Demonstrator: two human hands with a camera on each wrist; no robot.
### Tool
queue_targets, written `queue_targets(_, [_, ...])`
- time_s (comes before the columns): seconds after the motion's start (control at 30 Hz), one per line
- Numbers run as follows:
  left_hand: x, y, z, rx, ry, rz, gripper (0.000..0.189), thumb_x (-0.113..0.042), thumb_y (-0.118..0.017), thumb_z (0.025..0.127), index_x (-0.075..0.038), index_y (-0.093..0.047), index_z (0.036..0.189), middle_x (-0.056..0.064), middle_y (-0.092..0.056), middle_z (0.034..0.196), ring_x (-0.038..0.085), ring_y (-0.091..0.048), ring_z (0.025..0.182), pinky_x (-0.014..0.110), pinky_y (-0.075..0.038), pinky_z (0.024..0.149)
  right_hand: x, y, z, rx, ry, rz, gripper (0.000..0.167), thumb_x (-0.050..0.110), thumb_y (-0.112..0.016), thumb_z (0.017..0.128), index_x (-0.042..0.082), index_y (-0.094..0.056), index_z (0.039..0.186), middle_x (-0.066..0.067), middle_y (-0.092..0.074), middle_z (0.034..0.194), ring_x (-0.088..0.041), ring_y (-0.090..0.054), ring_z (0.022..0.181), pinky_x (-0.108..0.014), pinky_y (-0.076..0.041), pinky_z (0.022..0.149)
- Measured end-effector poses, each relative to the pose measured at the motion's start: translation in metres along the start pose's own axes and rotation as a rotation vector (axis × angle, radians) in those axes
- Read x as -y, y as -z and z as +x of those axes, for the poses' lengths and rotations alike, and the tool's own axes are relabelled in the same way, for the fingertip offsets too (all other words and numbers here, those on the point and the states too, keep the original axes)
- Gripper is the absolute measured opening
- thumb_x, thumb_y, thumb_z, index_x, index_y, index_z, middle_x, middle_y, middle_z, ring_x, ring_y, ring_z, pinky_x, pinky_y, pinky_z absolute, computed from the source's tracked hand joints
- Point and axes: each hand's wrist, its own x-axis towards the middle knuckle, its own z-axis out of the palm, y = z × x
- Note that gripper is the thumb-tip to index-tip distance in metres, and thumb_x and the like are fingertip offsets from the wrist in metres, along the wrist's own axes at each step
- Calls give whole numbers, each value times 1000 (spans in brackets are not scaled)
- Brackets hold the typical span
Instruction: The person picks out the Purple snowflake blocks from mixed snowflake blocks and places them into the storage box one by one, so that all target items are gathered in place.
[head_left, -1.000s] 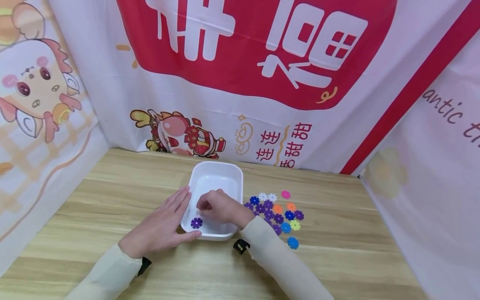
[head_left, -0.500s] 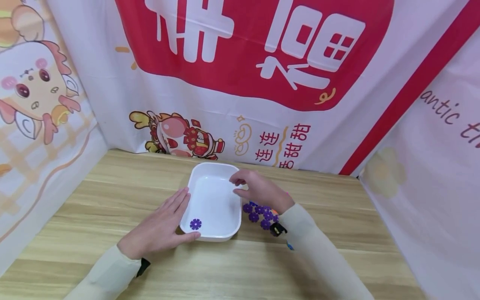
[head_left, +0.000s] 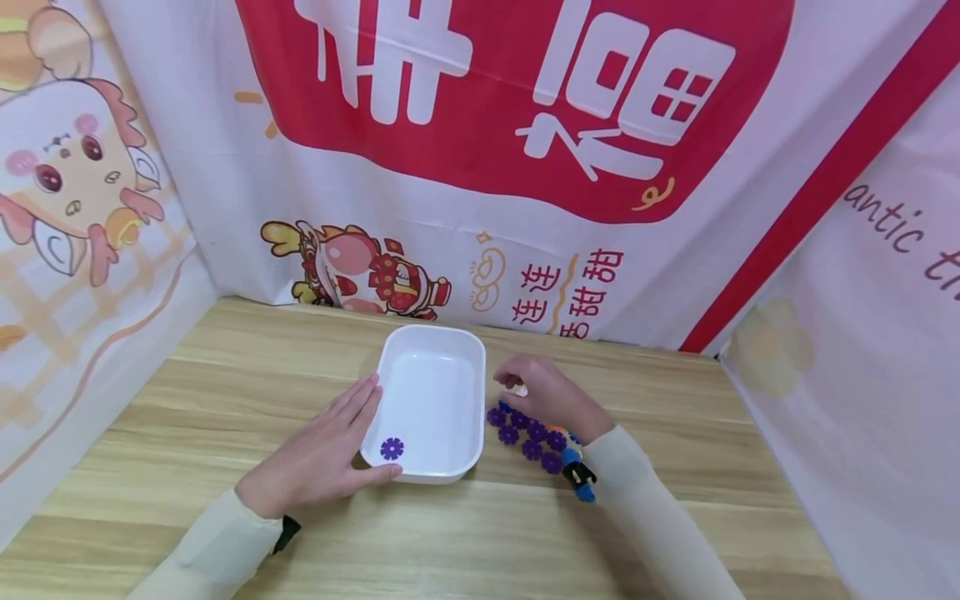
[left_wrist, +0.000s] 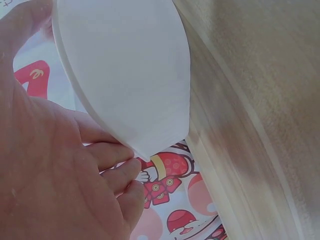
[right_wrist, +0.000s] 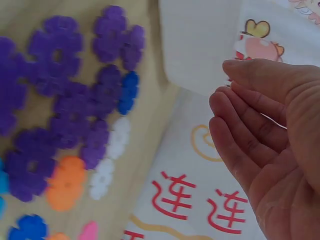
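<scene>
A white rectangular tray (head_left: 438, 400) stands on the table with one purple snowflake-shaped disc (head_left: 392, 448) in its near left corner. My left hand (head_left: 318, 446) rests along the tray's left edge, fingers fairly straight, thumb at the near rim; the left wrist view shows its fingertips touching the rim. Just right of the tray, my right hand (head_left: 551, 396) hovers over the far part of a group of purple discs (head_left: 532, 450). In the right wrist view its thumb and fingers are apart and loosely bent, holding nothing. White discs (right_wrist: 102, 178) lie on the table near it.
Among the loose discs are an orange one (right_wrist: 66, 182), dark blue ones (right_wrist: 129, 92) and a pink one (right_wrist: 89, 231). The right forearm hides part of the group in the head view. A printed cloth (head_left: 450, 208) hangs behind the table, with more cloth on both sides.
My right hand has moved from inside the tray, over its right rim, to the discs at the right. My left hand, the tray and the purple disc in it have stayed put.
</scene>
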Motion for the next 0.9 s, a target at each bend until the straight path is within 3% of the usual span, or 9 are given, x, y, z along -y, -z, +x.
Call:
queue_targets(0.4, [1,-1,-1,-2,-2,-11,117,-81,-54,93,4,-20,166,19,-11,178,41,-17,164,59,-25,132,-13,-36,-5,121,10,-46,27,12,-82,93,4,-76,117,-7,-75,113,-21,-72,106,-38,-63,96])
queue_targets(0.73, [1,1,-1,-7,-6,-8,117,-80,-54,93,4,-20,166,20,-11,178,42,-17,164,58,-25,132,-11,-34,3,179,64,-122,28,14,-82,93,9,-80,120,-7,-73,112,-19,-70,103,-33,-63,92])
queue_targets(0.9, [0,0,-1,0,-4,-10,117,-80,-54,93,4,-20,166,20,-11,178,42,-16,164,58,-24,132,-10,-32,6,191,45,-122,23,13,-83,92,7,-80,113,-7,-73,108,-20,-69,100,-36,-62,92])
